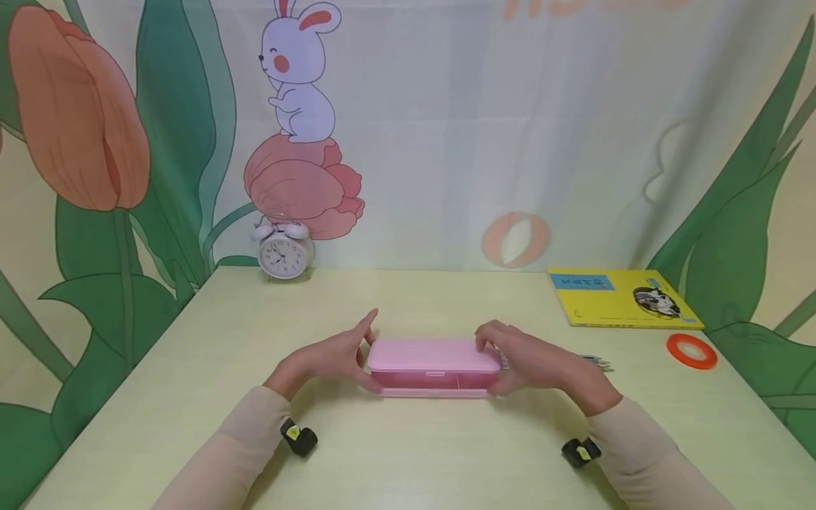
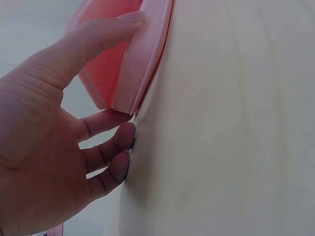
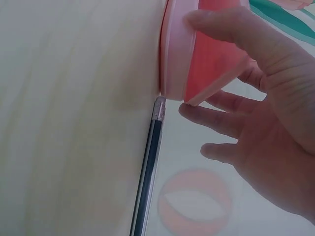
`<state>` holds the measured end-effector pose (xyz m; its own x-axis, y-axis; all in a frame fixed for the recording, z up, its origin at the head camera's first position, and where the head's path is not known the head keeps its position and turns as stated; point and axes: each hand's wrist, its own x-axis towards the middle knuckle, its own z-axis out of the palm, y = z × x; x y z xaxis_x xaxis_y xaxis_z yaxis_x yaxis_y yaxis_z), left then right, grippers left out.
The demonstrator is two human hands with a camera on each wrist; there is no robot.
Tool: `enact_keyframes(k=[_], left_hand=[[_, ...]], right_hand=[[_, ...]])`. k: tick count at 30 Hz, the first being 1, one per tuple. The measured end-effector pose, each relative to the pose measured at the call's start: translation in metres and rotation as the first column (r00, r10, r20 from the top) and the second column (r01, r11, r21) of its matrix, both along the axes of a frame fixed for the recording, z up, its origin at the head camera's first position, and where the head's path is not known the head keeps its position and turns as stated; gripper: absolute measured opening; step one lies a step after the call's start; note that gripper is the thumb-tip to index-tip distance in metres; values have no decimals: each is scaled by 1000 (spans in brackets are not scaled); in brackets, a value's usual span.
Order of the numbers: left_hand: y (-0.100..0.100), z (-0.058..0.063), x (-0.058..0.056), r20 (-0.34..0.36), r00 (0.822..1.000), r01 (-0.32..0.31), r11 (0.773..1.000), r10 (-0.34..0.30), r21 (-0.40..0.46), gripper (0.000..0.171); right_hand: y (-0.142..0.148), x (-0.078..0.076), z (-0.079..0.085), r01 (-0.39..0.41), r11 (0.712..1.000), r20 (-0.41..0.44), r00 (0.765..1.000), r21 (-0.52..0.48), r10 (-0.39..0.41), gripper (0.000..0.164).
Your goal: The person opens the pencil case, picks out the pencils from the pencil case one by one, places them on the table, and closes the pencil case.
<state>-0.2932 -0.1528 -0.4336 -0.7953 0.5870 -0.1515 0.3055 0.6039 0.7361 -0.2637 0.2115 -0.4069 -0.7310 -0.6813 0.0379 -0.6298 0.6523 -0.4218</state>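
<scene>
A pink pencil case [image 1: 427, 355] lies lengthwise on the table, its lid partly raised along the front and a divider showing inside. At its left end, my left hand [image 1: 334, 358] holds it, thumb on the front rim and fingers at the end wall, as the left wrist view shows. My right hand [image 1: 529, 360] holds the other end, with fingers over the lid's corner and the thumb at the front rim [image 3: 178, 54]. A dark pencil [image 3: 150, 169] lies beside that end in the right wrist view.
Pencil tips [image 1: 597, 362] show behind the right wrist. A yellow book [image 1: 618, 301] and an orange-red tape roll [image 1: 691, 351] lie at the right. A white alarm clock [image 1: 283, 253] stands at the back left, before a printed curtain [image 1: 433, 142].
</scene>
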Motion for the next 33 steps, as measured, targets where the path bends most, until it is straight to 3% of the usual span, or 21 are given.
enact_keyframes(k=[15, 23, 28, 33], left_hand=[[1, -4, -4, -74, 997, 26, 997, -31, -78, 133], [1, -4, -3, -71, 997, 22, 997, -28, -73, 136], [1, -3, -3, -73, 997, 35, 997, -39, -63, 139], [0, -1, -1, -44, 999, 14, 997, -17, -70, 131]], right_hand=[[-3, 2, 1, -9, 999, 32, 999, 36, 8, 29], [-1, 1, 2, 21, 999, 106, 994, -47, -16, 28], [-2, 1, 3, 79, 996, 151, 986, -46, -71, 28], [-4, 0, 1, 103, 994, 152, 984, -32, -97, 28]])
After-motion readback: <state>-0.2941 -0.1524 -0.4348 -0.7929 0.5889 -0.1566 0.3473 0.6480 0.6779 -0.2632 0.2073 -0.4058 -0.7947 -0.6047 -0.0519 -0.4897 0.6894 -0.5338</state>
